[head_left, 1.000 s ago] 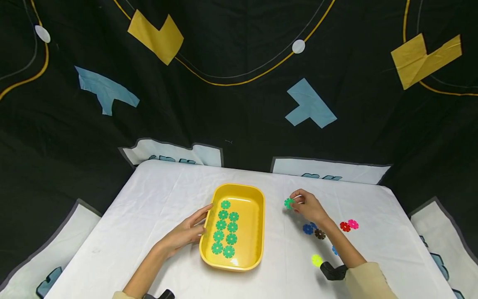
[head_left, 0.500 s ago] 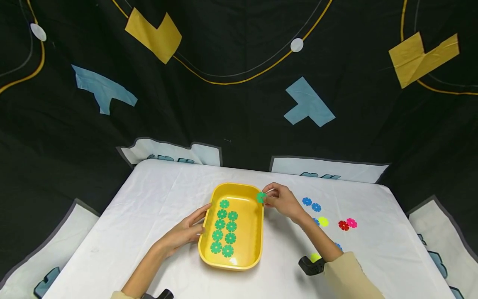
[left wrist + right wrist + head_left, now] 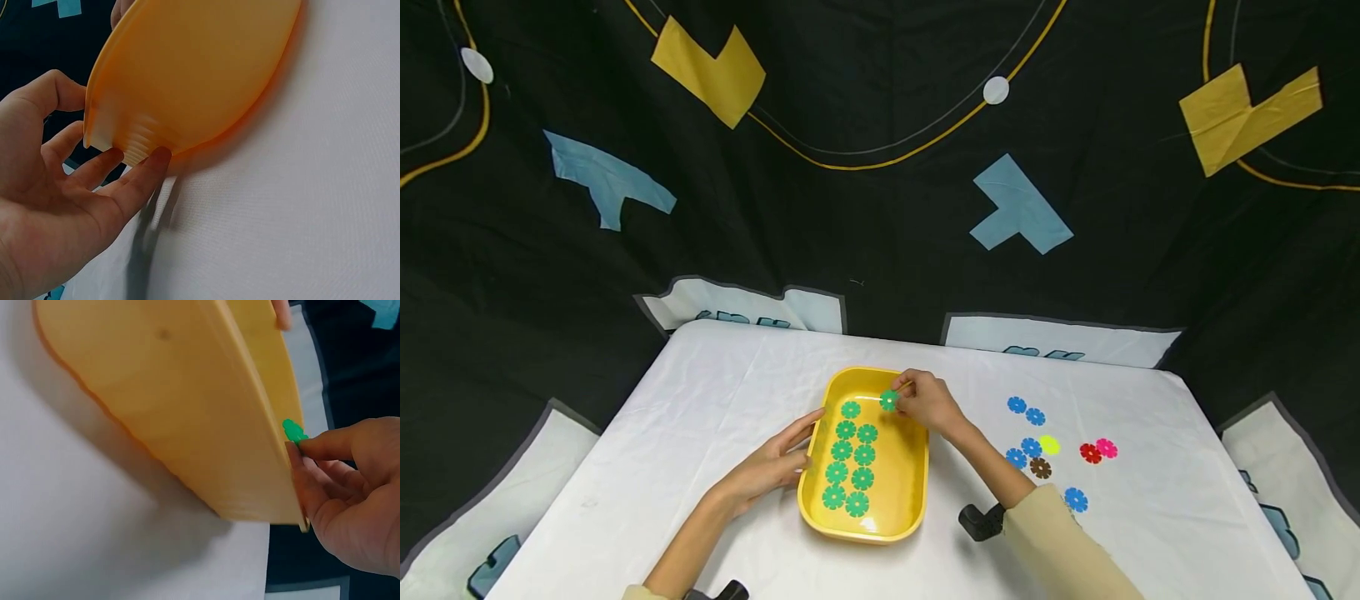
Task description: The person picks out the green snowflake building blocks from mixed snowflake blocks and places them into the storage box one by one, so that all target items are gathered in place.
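A yellow plastic tray (image 3: 898, 492) stands on the white-covered table. My left hand (image 3: 767, 473) holds its left side; in the left wrist view, that hand's fingers (image 3: 140, 184) lie against the tray's outer wall, with a digit at the rim. My right hand (image 3: 928, 402) pinches a green snowflake disc (image 3: 888, 401) over the far part of the tray; the right wrist view shows the disc (image 3: 292, 430) between thumb and finger, just past the rim. Several green snowflake discs (image 3: 842, 450) lie inside the tray in two columns along its left half.
Right of the tray lie loose discs: several blue ones (image 3: 1076, 499), a brown one (image 3: 1041, 467), a yellow one (image 3: 1049, 445), a red one (image 3: 1091, 453) and a pink one (image 3: 1107, 447). A black curtain (image 3: 880, 250) hangs behind the table.
My right hand has moved left with the green disc, from the table right of the tray to over its inside. The left hand keeps its place at the tray.
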Demonstrator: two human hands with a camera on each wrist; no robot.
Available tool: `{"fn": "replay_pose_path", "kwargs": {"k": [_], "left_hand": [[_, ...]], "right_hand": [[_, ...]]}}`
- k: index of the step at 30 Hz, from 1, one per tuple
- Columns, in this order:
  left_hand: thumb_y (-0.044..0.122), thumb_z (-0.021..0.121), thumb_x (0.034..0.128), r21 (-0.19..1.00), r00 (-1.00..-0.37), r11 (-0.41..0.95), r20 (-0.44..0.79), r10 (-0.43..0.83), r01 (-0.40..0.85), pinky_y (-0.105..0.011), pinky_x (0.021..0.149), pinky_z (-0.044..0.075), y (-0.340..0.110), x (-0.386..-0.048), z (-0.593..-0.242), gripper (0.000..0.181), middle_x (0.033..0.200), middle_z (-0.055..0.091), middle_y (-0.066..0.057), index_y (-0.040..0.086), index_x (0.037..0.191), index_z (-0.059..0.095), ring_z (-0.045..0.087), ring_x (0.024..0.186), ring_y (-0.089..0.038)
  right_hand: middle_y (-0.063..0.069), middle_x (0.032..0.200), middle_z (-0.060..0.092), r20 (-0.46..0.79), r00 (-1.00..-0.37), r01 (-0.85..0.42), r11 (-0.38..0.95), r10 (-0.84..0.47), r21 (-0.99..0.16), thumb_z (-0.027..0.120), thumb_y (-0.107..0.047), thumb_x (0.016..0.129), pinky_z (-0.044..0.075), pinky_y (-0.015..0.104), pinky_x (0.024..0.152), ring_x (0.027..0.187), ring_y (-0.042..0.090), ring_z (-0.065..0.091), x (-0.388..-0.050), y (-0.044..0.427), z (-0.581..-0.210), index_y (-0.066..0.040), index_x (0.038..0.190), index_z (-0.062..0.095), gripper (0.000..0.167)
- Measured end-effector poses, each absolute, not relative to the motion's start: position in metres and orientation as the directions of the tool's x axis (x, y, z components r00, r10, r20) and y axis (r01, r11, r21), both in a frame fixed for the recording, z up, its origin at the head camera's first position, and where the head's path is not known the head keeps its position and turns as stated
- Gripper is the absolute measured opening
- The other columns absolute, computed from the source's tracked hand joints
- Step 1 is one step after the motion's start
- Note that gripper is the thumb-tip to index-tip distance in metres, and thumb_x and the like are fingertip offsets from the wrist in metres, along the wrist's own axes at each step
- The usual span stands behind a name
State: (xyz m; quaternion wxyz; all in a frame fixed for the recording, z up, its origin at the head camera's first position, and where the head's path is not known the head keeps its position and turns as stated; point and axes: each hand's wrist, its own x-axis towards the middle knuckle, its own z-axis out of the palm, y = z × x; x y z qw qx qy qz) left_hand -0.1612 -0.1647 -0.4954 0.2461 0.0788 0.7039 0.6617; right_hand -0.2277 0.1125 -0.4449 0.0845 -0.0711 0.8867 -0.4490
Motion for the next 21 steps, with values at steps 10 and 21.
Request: {"fn": "replay_pose_path", "kwargs": {"k": [10,21], "left_hand": [[0.008,0.057,0.0908,0.970,-0.869,0.117,-0.245,0.431,-0.215,-0.046,0.097,0.049,-0.165,-0.161,-0.492,0.075,0.163,0.021,-0.011,0.028,0.158,0.030,0.037,0.139,-0.039],[0.006,0.056,0.0901,0.970,-0.870,0.111,-0.244,0.429,-0.218,-0.045,0.098,0.048,-0.165,-0.160,-0.494,0.076,0.163,0.021,-0.011,0.028,0.158,0.030,0.036,0.140,-0.038]], "right_hand": [[0.003,0.070,0.058,-0.039,-0.982,-0.107,0.709,-0.187,-0.697,0.060,0.008,0.084,0.040,0.021,0.052,0.058,0.013,0.049,-0.231,0.090,-0.455,0.002,0.104,0.068,0.022],[0.005,0.076,0.060,0.025,-0.980,-0.172,0.765,-0.200,-0.621,0.058,0.015,0.079,0.043,0.022,0.056,0.062,0.015,0.049,-0.230,0.074,-0.471,0.005,0.101,0.070,0.027]]}}
